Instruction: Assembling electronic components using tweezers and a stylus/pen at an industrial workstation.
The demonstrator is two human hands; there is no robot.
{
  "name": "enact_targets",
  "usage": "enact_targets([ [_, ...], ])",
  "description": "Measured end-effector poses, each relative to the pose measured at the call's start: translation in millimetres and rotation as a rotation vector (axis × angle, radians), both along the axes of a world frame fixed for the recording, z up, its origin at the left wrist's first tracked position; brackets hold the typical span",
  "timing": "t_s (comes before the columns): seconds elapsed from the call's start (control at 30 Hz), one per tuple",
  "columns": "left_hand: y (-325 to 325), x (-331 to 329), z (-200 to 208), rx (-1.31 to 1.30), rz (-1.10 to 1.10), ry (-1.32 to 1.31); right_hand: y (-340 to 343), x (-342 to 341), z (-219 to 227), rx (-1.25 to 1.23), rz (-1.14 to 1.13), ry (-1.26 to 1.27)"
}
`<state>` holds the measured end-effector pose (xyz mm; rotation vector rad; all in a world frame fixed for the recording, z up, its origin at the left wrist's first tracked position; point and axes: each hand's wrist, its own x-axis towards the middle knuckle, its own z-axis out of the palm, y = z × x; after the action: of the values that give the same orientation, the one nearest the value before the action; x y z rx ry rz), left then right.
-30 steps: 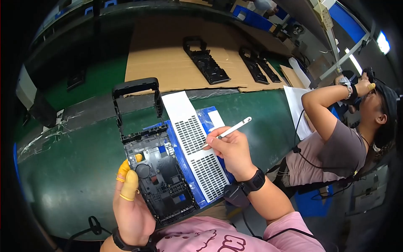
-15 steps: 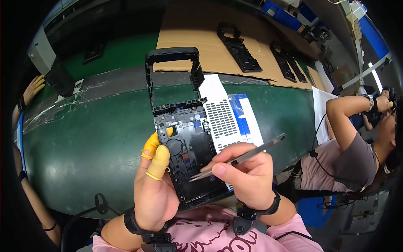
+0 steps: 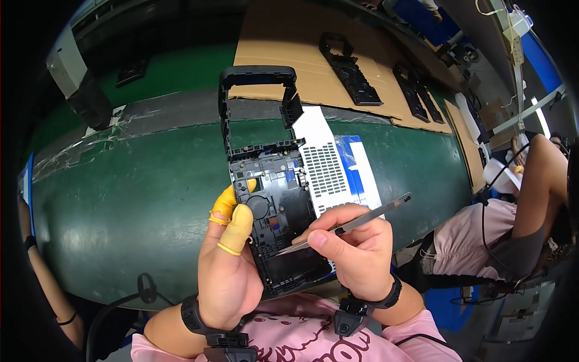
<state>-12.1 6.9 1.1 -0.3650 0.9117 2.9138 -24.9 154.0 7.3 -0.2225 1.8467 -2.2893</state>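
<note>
A black plastic housing [image 3: 289,211] with an open frame at its far end is gripped along its left edge by my left hand [image 3: 226,271]. Yellow finger cots cover that hand's thumb and a finger; the finger's tip shows through an opening in the housing. Pinched in my right hand [image 3: 365,253] is a pair of metal tweezers [image 3: 380,211]. Their tips point left over the lower part of the housing; whether they touch it, or hold anything, I cannot tell. A white sheet with rows of dark labels [image 3: 325,169] lies beyond the housing, partly covered by it.
Similar black housings [image 3: 353,72] lie on brown cardboard [image 3: 271,42] at the back of the green table [image 3: 120,223]. A blue-and-white packet [image 3: 356,169] is right of the label sheet. A grey post [image 3: 72,72] stands at far left. Another person [image 3: 476,235] sits at right.
My left hand and the housing have shifted slightly right in view. The tweezer tips now sit a little higher and farther right. The person at right has lowered an arm.
</note>
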Motion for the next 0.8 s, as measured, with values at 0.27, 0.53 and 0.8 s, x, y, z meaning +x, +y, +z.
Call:
enact_targets([
  [0.27, 2.6, 4.1, -2.9, -0.155, -0.027, 0.139, 1.3, -1.0, -1.8, 0.020, -0.017, 0.031],
  [0.53, -3.1, 2.3, -5.8, -0.144, -0.017, 0.138, 32.3, -21.9, 0.3, -0.129, -0.217, 0.086],
  [0.8, -4.0, 0.2, -0.5, -0.156, 0.133, 0.085, 54.6, -64.1, -34.5, 0.085, -0.199, -0.043],
])
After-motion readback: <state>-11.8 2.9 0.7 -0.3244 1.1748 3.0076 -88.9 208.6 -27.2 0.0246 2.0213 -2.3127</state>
